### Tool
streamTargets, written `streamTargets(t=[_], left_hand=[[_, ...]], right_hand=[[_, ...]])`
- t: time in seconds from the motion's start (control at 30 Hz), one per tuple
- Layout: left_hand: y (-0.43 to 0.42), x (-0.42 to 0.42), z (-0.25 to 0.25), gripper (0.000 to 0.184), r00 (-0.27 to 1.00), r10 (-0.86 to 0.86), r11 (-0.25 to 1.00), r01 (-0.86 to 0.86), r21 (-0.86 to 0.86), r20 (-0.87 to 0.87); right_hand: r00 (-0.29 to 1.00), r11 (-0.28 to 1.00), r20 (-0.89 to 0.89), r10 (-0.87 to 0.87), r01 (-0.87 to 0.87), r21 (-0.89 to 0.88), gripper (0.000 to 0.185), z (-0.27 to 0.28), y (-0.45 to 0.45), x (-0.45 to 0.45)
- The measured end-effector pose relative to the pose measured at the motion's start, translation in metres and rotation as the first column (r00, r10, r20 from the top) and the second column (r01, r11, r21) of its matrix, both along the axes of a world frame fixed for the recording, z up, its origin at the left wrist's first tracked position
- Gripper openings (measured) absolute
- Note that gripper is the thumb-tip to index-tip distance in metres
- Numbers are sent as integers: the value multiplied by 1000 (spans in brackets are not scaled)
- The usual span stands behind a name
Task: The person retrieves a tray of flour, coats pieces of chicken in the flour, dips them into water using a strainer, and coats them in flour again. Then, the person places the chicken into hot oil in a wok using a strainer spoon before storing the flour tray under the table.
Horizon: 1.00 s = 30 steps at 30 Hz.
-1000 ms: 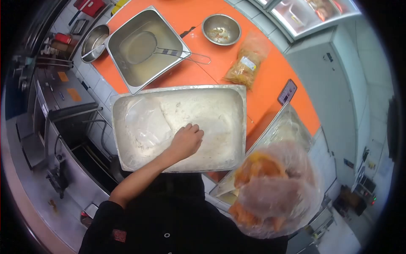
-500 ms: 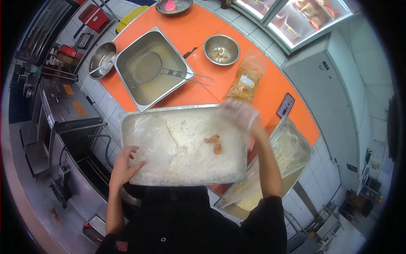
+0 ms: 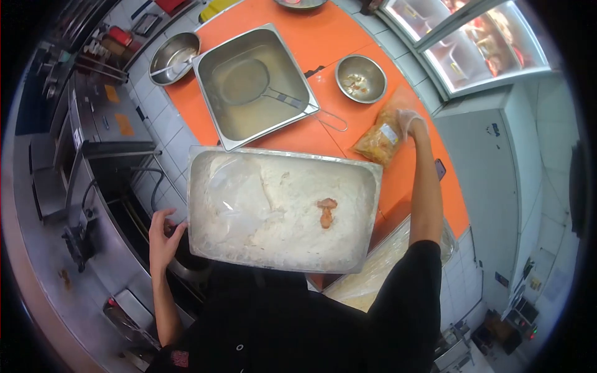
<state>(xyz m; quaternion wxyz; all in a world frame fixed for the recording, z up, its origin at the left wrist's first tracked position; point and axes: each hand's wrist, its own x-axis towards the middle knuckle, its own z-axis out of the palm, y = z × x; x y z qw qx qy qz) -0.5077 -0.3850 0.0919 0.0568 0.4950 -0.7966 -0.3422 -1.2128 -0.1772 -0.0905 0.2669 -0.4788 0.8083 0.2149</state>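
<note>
My left hand (image 3: pixel 163 239), bare, hovers by the left end of a deep tray (image 3: pixel 189 205), its fingers apart and holding nothing. White flour (image 3: pixel 292 236) fills that tray, and a clear plastic sheet or bag (image 3: pixel 239 186) lies on its left part. Two small orange-brown pieces of what looks like marinated meat (image 3: pixel 326 214) rest on the flour at the right. My right hand (image 3: pixel 410 122), in a clear glove, grips the upper right side of a clear bag of marinated meat (image 3: pixel 380 140) with a white label. Its fingertips are partly hidden.
Behind the tray stands a square steel pan (image 3: pixel 214 118) of cloudy liquid with a wire strainer (image 3: pixel 247 81) in it. Steel bowls (image 3: pixel 360 79) (image 3: pixel 174 59) sit nearby. A phone (image 3: pixel 440 168) lies right of my forearm. A plastic-covered container (image 3: pixel 367 280) stands at the lower right.
My right hand has moved from above the flour tray's back right corner to the bag of meat. My left hand has come off the tray's left side. The view has shifted.
</note>
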Motion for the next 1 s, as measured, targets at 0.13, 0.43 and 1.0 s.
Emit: streamTargets(t=[0.13, 0.43, 1.0], left_hand=[[4, 4, -7, 37, 996, 77, 996, -75, 56, -39], [-10, -107, 4, 30, 908, -238, 964, 264, 30, -346], [49, -431, -48, 26, 770, -559, 814, 580, -25, -307]], right_hand=[[803, 800, 237, -547, 585, -136, 27, 45, 2, 47], [346, 285, 844, -410, 928, -241, 29, 84, 14, 151], [960, 761, 110, -259, 273, -589, 30, 120, 27, 231]])
